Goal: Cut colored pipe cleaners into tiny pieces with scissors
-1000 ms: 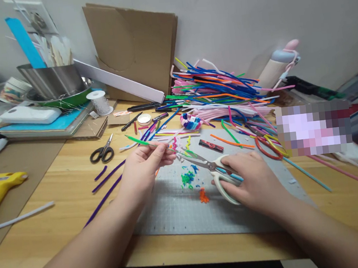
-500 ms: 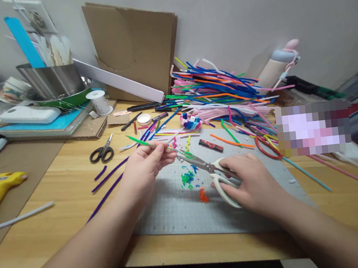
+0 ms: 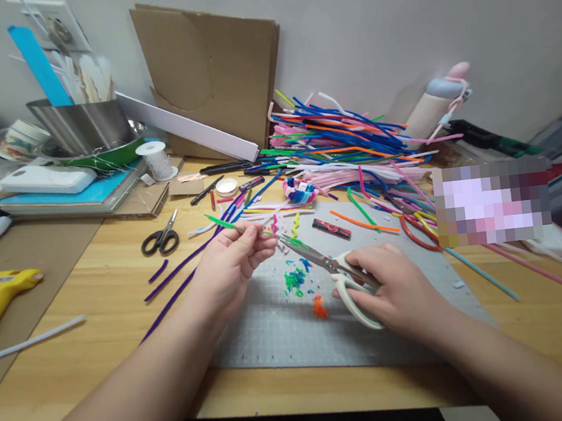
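Between thumb and fingers, my left hand (image 3: 238,258) pinches a green pipe cleaner (image 3: 219,221) whose long end sticks out to the upper left. My right hand (image 3: 394,289) grips white-handled scissors (image 3: 324,259). Their blade tips are close to my left fingertips, where the pipe cleaner's other end is hard to make out. Below the blades, green and blue clippings (image 3: 295,280) and a small orange pile (image 3: 320,306) lie on the grey cutting mat (image 3: 275,345). Pink and yellow bits (image 3: 296,223) sit behind the blades.
A large heap of pipe cleaners (image 3: 337,131) lies at the back. Black scissors (image 3: 162,238) and purple pipe cleaners (image 3: 176,288) are on the left, beyond them a yellow glue gun (image 3: 2,300). Red-handled scissors (image 3: 419,236) lie right. A pastel bottle (image 3: 433,104) stands behind.
The free end of the green pipe cleaner has shifted slightly to the right. Both hands stay almost in place, and the scissor blades look a little closer together.
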The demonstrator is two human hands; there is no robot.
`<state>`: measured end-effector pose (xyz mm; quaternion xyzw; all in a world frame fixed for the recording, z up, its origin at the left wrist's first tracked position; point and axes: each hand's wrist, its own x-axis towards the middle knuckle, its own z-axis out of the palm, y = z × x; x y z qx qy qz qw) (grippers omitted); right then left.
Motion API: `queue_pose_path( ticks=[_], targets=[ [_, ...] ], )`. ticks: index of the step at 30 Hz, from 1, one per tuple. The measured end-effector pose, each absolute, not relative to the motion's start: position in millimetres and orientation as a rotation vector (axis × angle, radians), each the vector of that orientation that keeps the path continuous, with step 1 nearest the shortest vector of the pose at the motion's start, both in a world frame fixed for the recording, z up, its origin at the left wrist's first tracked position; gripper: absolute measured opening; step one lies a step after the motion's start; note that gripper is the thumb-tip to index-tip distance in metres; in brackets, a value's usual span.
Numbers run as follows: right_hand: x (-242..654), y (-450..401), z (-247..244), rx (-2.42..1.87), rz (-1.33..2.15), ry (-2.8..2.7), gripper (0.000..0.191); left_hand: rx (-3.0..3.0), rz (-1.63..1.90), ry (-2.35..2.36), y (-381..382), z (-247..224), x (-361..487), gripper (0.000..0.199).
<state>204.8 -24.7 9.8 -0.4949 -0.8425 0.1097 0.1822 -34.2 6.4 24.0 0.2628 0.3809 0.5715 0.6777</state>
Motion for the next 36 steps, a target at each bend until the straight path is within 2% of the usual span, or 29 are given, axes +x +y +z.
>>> queue_pose_path(
  ticks=[8, 15, 36],
  targets=[
    [204.4, -24.6, 9.2, -1.368, 0.119, -2.409, 0.017, 0.755, 1.147, 0.903, 3.1, 21.0, -36.4, 0.017],
    [204.4, -24.9, 9.5, -1.334, 0.039, -2.412, 0.013, 0.803, 1.183, 0.965, 4.7, 20.2, -34.8, 0.024],
    [202.7, -25.7, 12.1, -1.387, 0.123, -2.418, 0.014, 0.734, 1.138, 0.903, 3.3, 21.1, -33.1, 0.023]
  ],
)
